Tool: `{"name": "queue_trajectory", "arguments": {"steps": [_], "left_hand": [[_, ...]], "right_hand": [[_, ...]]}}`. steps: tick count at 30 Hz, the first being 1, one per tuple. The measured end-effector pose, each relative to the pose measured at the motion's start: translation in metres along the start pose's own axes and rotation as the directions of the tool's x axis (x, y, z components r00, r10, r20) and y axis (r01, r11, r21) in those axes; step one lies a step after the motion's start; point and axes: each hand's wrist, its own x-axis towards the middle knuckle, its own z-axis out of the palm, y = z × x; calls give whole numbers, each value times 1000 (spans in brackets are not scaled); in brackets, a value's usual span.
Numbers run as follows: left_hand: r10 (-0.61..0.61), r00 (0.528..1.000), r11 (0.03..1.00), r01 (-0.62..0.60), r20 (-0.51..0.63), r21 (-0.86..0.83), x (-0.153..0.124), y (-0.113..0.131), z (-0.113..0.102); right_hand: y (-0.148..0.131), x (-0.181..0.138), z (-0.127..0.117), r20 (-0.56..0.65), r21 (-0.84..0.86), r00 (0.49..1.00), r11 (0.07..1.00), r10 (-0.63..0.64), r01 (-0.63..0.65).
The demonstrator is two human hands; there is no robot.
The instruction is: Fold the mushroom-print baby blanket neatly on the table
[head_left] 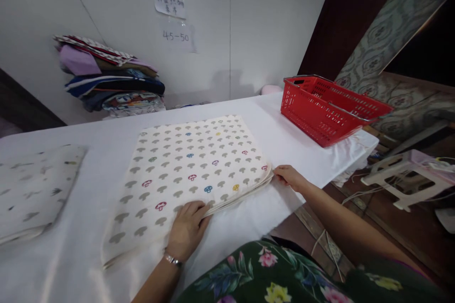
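Note:
A folded white cloth [192, 165] printed with grey and coloured mushrooms lies flat in several layers on the white-covered table [88, 175]. My left hand [187, 228], with a metal bracelet at the wrist, rests at the cloth's near edge, fingers curled over the top and thumb against the layered side. At the right near corner, my right hand [289, 177] pinches the cloth's edge between thumb and fingers. Both hands touch the same cloth.
Another folded printed cloth [35, 184] lies at the left. A red plastic basket [320, 113] stands at the back right. Behind the table, a stack of folded fabrics [113, 78] leans near the wall. A plastic stool [408, 175] stands on the floor at right.

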Motion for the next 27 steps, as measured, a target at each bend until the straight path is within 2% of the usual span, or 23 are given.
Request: {"name": "queue_trajectory", "arguments": {"steps": [6,14,27], "left_hand": [[0,1000,1000,0,-11,-1,0,1,-1],[2,1000,1000,-2,-19,-10,1,0,0],[-3,1000,1000,3,-13,-6,1,3,-3]], "right_hand": [[2,4,4,31,37,999,999,34,-35],[1,5,10,-7,31,998,998,61,-61],[5,1,4,-62,44,998,999,-17,20]]}}
